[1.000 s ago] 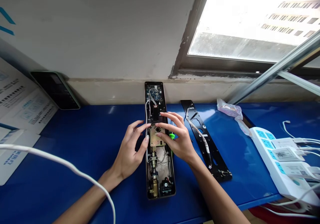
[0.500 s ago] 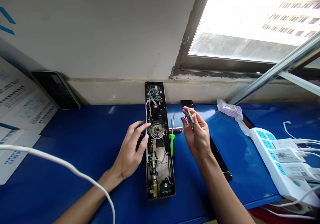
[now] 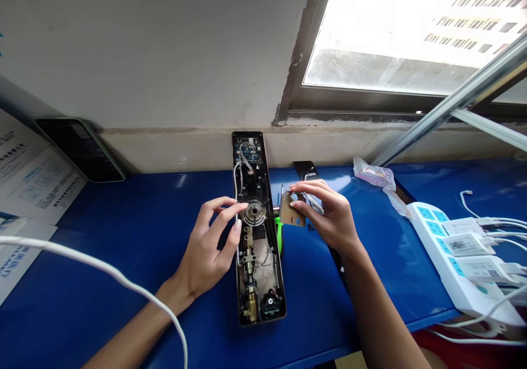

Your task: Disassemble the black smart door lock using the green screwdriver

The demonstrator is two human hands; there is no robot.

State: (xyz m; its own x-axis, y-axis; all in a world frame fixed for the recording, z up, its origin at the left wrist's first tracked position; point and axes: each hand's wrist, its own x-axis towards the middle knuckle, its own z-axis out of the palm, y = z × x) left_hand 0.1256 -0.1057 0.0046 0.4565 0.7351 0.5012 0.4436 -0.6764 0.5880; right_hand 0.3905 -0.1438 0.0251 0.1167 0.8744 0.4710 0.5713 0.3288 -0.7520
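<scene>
An opened smart door lock body [image 3: 262, 242] lies lengthwise on the blue table, showing a circuit board, white wires, a round metal hub [image 3: 254, 213] and brass parts. My left hand [image 3: 212, 240] is at its left edge, fingers apart, fingertips touching the casing near the hub. In my right hand [image 3: 329, 215], just right of the lock, a flat metal plate [image 3: 290, 216] with small holes is pinched between thumb and fingers. A green-handled screwdriver [image 3: 279, 236] lies between lock and plate, partly hidden. Under my right forearm is a long black panel [image 3: 303, 167], mostly covered.
Small dark screws [image 3: 311, 227] lie near my right hand. A white power strip [image 3: 436, 248] with plugged chargers stands at the right, near a plastic bag [image 3: 373, 174]. A phone-like device [image 3: 82, 149] leans at the left wall. A white cable [image 3: 123, 281] crosses the left foreground.
My right hand has turned the metal plate so its broad face shows, and brought it left, nearer the lock. My left hand stays at the lock's edge. The view has shifted slightly.
</scene>
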